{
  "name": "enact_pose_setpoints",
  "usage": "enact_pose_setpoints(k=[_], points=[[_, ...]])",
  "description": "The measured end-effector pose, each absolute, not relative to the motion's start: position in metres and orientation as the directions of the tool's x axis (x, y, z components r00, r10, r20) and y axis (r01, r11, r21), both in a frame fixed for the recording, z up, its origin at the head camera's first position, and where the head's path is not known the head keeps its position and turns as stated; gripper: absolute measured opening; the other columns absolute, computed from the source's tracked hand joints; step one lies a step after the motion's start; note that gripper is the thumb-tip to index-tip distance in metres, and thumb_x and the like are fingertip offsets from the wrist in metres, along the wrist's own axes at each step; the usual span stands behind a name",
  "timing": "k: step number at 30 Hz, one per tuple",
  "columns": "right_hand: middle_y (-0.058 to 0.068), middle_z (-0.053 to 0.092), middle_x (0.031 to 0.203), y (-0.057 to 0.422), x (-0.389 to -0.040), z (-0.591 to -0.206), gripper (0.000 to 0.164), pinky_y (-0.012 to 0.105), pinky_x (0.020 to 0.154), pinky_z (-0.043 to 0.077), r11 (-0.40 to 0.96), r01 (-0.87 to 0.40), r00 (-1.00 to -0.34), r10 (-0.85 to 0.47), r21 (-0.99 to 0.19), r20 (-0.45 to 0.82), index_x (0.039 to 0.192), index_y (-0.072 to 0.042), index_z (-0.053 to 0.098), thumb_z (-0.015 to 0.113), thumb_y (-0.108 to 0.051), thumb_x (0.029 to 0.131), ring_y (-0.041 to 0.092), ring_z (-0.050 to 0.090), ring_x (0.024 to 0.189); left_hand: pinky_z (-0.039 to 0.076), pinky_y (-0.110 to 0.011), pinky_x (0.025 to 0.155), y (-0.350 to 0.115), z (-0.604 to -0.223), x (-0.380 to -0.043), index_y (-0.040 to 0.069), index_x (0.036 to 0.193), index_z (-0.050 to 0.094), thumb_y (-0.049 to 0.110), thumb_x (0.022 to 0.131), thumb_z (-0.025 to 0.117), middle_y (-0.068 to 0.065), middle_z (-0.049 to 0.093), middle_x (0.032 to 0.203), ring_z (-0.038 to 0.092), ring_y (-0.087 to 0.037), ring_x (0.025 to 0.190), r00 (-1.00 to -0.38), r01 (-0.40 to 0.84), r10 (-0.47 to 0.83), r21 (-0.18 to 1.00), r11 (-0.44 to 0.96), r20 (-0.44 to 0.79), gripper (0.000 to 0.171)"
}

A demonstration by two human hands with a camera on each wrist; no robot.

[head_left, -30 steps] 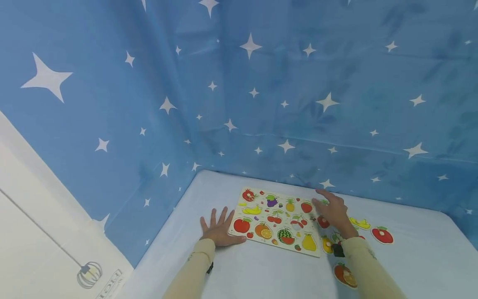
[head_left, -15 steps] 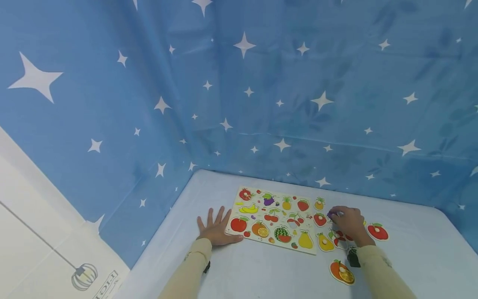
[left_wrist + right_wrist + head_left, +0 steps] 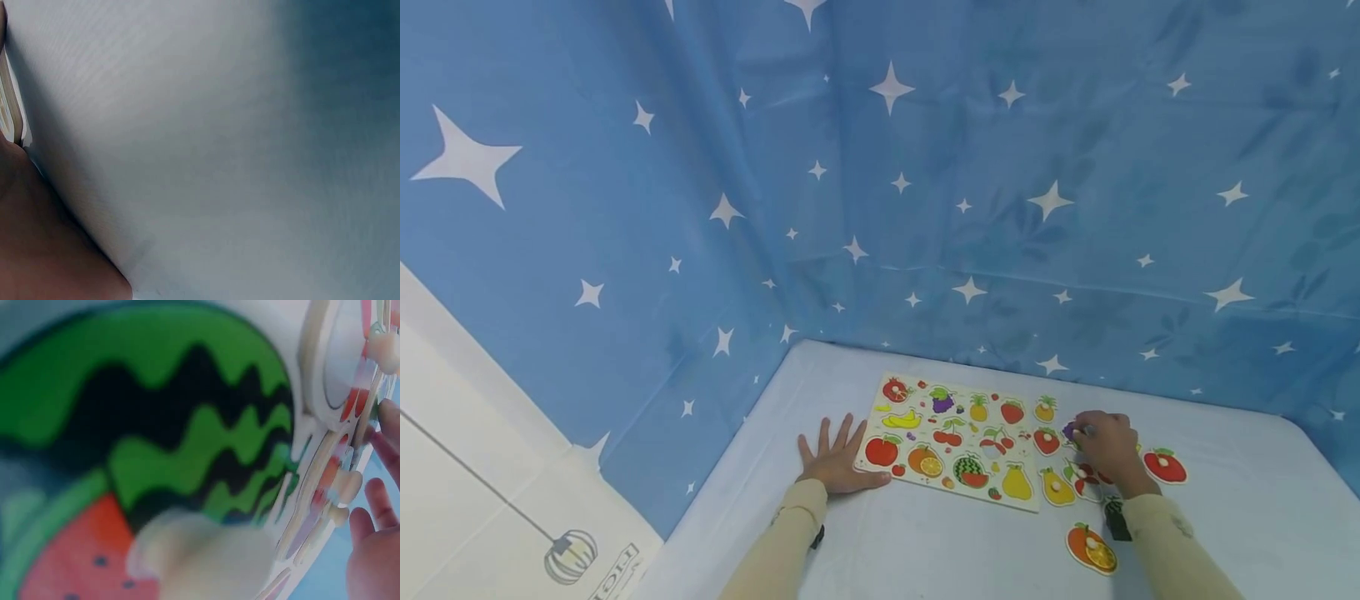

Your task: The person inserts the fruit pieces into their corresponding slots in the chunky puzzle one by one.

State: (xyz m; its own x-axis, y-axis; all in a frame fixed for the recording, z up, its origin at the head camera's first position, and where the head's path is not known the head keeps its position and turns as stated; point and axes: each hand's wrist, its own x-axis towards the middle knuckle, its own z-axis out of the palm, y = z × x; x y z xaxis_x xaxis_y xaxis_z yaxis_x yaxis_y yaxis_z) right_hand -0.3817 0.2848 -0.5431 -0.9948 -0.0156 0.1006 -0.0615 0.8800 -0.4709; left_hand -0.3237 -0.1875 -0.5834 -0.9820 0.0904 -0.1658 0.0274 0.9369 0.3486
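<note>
A fruit puzzle board (image 3: 951, 450), cream with pictured fruits, lies on the white table. My left hand (image 3: 837, 462) rests flat at its left edge with fingers spread; the left wrist view shows part of that hand (image 3: 56, 237) beside the board's edge. Right of the board, my right hand (image 3: 1107, 443) pinches a purple grape puzzle piece (image 3: 1068, 431), mostly covered by the fingers. Under the right wrist, a watermelon piece (image 3: 1112, 506) fills much of the right wrist view, its pale knob (image 3: 200, 556) blurred. Fingers of the right hand (image 3: 378, 550) show at that view's right edge.
Around the right hand lie loose knobbed pieces: a pineapple (image 3: 1045, 407), a strawberry (image 3: 1047, 441), a pear (image 3: 1057, 487), an orange (image 3: 1092, 548) and a red apple (image 3: 1165, 466). A blue star-patterned curtain (image 3: 925, 250) stands behind the table (image 3: 955, 554).
My right hand has moved from above the board's upper right corner rightward and down to the grape piece. The left hand stays in place; the head view has shifted slightly.
</note>
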Motion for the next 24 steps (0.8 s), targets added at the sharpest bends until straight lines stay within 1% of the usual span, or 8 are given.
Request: enact_pose_setpoints(k=[3, 7, 12, 16, 19, 20, 22, 24], points=[[0.035, 0.063, 0.124, 0.287, -0.381, -0.543, 0.012, 0.080, 0.100, 0.028, 0.880, -0.054, -0.991, 0.009, -0.473, 0.131, 0.101, 0.006, 0.073, 0.073, -0.005, 0.099, 0.062, 0.036, 0.126, -0.010, -0.078, 0.118, -0.186, -0.580, -0.321, 0.027, 0.173, 0.021, 0.084, 0.081, 0.065, -0.005, 0.007, 0.180, -0.006, -0.043, 0.162, -0.979, 0.028, 0.096, 0.352, 0.936, -0.177, 0.117], [0.035, 0.062, 0.123, 0.290, -0.380, -0.539, 0.014, 0.078, 0.100, 0.027, 0.851, -0.042, -0.989, 0.039, -0.523, 0.143, 0.100, 0.005, 0.069, 0.073, -0.009, 0.100, 0.061, 0.035, 0.127, -0.009, -0.078, 0.118, -0.187, -0.577, -0.321, 0.027, 0.173, 0.021, 0.084, 0.081, 0.066, -0.004, 0.008, 0.180, -0.005, -0.043, 0.162, -0.980, 0.025, 0.092, 0.348, 0.937, -0.179, 0.117], [0.032, 0.058, 0.120, 0.286, -0.380, -0.532, 0.024, 0.076, 0.098, 0.029, 0.781, 0.012, -0.993, 0.085, -0.624, 0.087, 0.102, 0.003, 0.065, 0.073, -0.019, 0.101, 0.058, 0.034, 0.125, -0.009, -0.078, 0.118, -0.190, -0.581, -0.322, 0.028, 0.173, 0.023, 0.083, 0.080, 0.068, -0.005, 0.009, 0.180, -0.005, -0.045, 0.162, -0.981, 0.023, 0.089, 0.350, 0.936, -0.173, 0.117], [0.033, 0.060, 0.124, 0.275, -0.382, -0.529, 0.026, 0.074, 0.099, 0.034, 0.728, 0.027, -0.992, 0.104, -0.685, 0.072, 0.104, 0.004, 0.065, 0.072, -0.021, 0.101, 0.053, 0.043, 0.122, -0.008, -0.079, 0.117, -0.191, -0.585, -0.323, 0.027, 0.173, 0.024, 0.085, 0.080, 0.066, -0.006, 0.010, 0.180, -0.004, -0.046, 0.162, -0.982, 0.030, 0.093, 0.351, 0.936, -0.165, 0.117], [0.032, 0.064, 0.125, 0.264, -0.384, -0.529, 0.026, 0.069, 0.098, 0.040, 0.699, 0.020, -0.991, 0.109, -0.715, 0.079, 0.102, 0.004, 0.065, 0.072, -0.021, 0.102, 0.049, 0.052, 0.117, -0.008, -0.079, 0.117, -0.191, -0.587, -0.324, 0.028, 0.173, 0.023, 0.086, 0.080, 0.065, -0.005, 0.009, 0.180, -0.004, -0.045, 0.162, -0.983, 0.030, 0.092, 0.348, 0.937, -0.161, 0.118], [0.031, 0.065, 0.125, 0.261, -0.385, -0.529, 0.027, 0.066, 0.095, 0.043, 0.693, 0.021, -0.991, 0.111, -0.721, 0.079, 0.100, 0.004, 0.065, 0.072, -0.022, 0.102, 0.048, 0.054, 0.116, -0.008, -0.080, 0.117, -0.191, -0.587, -0.325, 0.027, 0.173, 0.024, 0.086, 0.080, 0.065, -0.006, 0.011, 0.180, -0.002, -0.046, 0.162, -0.984, 0.033, 0.092, 0.349, 0.936, -0.154, 0.118], [0.031, 0.065, 0.125, 0.252, -0.387, -0.529, 0.027, 0.062, 0.092, 0.045, 0.683, 0.017, -0.991, 0.110, -0.730, 0.080, 0.098, 0.003, 0.065, 0.072, -0.023, 0.102, 0.046, 0.054, 0.114, -0.007, -0.079, 0.118, -0.190, -0.588, -0.325, 0.028, 0.173, 0.023, 0.087, 0.080, 0.064, -0.005, 0.010, 0.180, -0.002, -0.045, 0.162, -0.984, 0.036, 0.092, 0.332, 0.943, -0.154, 0.118], [0.030, 0.065, 0.125, 0.243, -0.389, -0.529, 0.028, 0.060, 0.090, 0.045, 0.673, 0.003, -0.990, 0.106, -0.740, 0.092, 0.096, 0.003, 0.066, 0.072, -0.024, 0.102, 0.047, 0.053, 0.114, -0.007, -0.079, 0.118, -0.189, -0.588, -0.326, 0.028, 0.173, 0.023, 0.088, 0.079, 0.064, -0.005, 0.010, 0.180, -0.002, -0.045, 0.162, -0.983, 0.036, 0.093, 0.333, 0.942, -0.157, 0.118]])
